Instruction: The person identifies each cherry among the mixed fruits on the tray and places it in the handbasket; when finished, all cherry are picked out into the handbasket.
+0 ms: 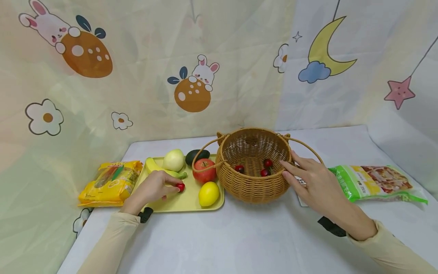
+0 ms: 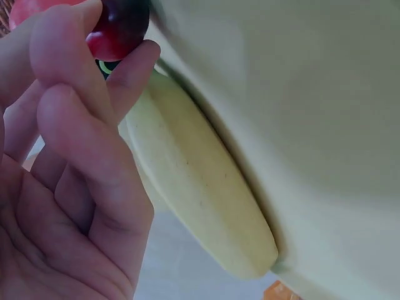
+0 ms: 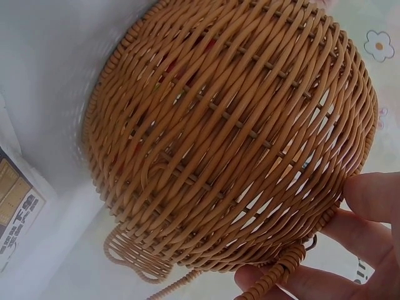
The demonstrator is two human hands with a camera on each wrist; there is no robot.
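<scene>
My left hand (image 1: 155, 187) pinches a dark red cherry (image 1: 180, 187) between thumb and fingertips, low over the yellow tray (image 1: 184, 204). In the left wrist view, that cherry (image 2: 125, 28) shows beside a banana (image 2: 194, 181). Around the hand on the tray are a pale round fruit (image 1: 173, 160), a dark green avocado-like fruit (image 1: 197, 156), a red apple (image 1: 204, 173) and a lemon (image 1: 209, 194). Right of the tray stands a wicker basket (image 1: 253, 186) with three cherries (image 1: 268, 163) visible inside. My right hand (image 1: 316, 184) grips its right rim, beside the handle (image 3: 275, 275).
A yellow food packet (image 1: 111, 182) lies left of the tray. On the right, a green-and-clear food bag (image 1: 380, 182) lies behind my right forearm. A flat printed item (image 1: 302, 190) is partly hidden by the right hand. A patterned cloth (image 1: 239, 87) hangs behind the white table (image 1: 246, 236).
</scene>
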